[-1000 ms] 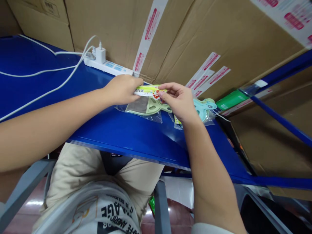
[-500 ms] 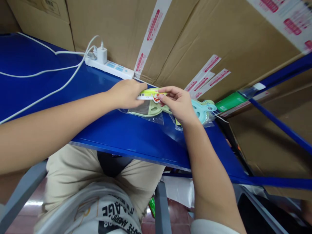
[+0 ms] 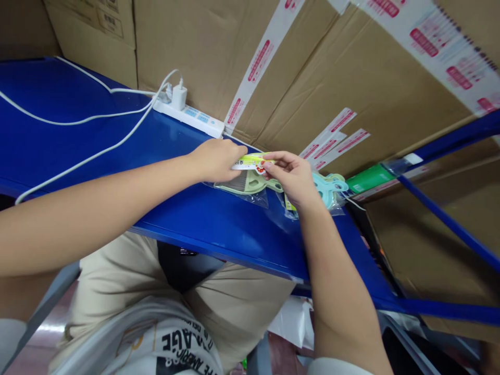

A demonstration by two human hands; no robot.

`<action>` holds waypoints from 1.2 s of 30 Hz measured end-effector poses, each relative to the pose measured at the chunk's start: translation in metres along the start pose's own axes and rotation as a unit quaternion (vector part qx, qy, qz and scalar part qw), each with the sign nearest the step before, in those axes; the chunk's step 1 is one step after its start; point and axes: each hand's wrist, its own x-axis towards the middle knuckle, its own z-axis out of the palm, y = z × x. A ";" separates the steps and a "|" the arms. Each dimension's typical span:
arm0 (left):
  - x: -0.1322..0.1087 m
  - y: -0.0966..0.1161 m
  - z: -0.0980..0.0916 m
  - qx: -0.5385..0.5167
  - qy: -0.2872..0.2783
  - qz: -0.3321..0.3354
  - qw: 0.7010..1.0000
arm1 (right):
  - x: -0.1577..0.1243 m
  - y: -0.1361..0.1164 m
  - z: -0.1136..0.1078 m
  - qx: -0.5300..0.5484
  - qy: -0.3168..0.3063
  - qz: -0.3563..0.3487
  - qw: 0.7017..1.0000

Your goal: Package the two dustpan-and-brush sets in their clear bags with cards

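Note:
Both hands grip a yellow and white printed card (image 3: 253,162) with a small red cartoon figure, held above the blue table. My left hand (image 3: 221,158) is closed on its left end. My right hand (image 3: 292,174) pinches its right end between thumb and fingers. Just below the card lies a pale green brush (image 3: 255,183) with grey bristles, on clear plastic wrap. To the right of my right hand is a light blue plastic handle (image 3: 330,186) with holes, also in clear wrapping and partly hidden by that hand.
A white power strip (image 3: 195,117) with a plugged-in charger (image 3: 179,97) and white cables sits along the back. Large cardboard boxes (image 3: 187,47) stand behind the blue table (image 3: 219,229). A green roll-like item (image 3: 369,178) lies at the right by a blue metal frame bar (image 3: 449,216).
The camera view has shifted, so the scene sits slightly lower and farther right. Both hands keep their hold on the card, with little other visible movement.

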 end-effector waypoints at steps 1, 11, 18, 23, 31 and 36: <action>0.000 0.000 0.000 0.003 -0.007 -0.003 1.000 | 0.000 0.000 0.000 -0.001 -0.002 0.001 1.000; 0.001 0.003 -0.001 0.009 -0.042 -0.022 0.999 | -0.001 0.003 -0.001 -0.006 -0.001 0.009 1.000; 0.002 0.003 -0.001 0.018 -0.046 -0.023 0.999 | -0.001 0.000 -0.002 -0.023 -0.009 0.008 1.000; 0.002 0.003 -0.001 0.026 -0.052 -0.022 0.998 | 0.000 0.000 -0.002 -0.027 -0.016 0.005 0.999; 0.003 0.002 0.000 0.027 -0.061 -0.027 0.997 | 0.000 0.000 -0.001 -0.019 -0.009 0.007 1.000; 0.002 0.002 0.000 0.022 -0.055 -0.031 0.998 | -0.001 -0.001 -0.001 -0.024 -0.010 0.008 1.000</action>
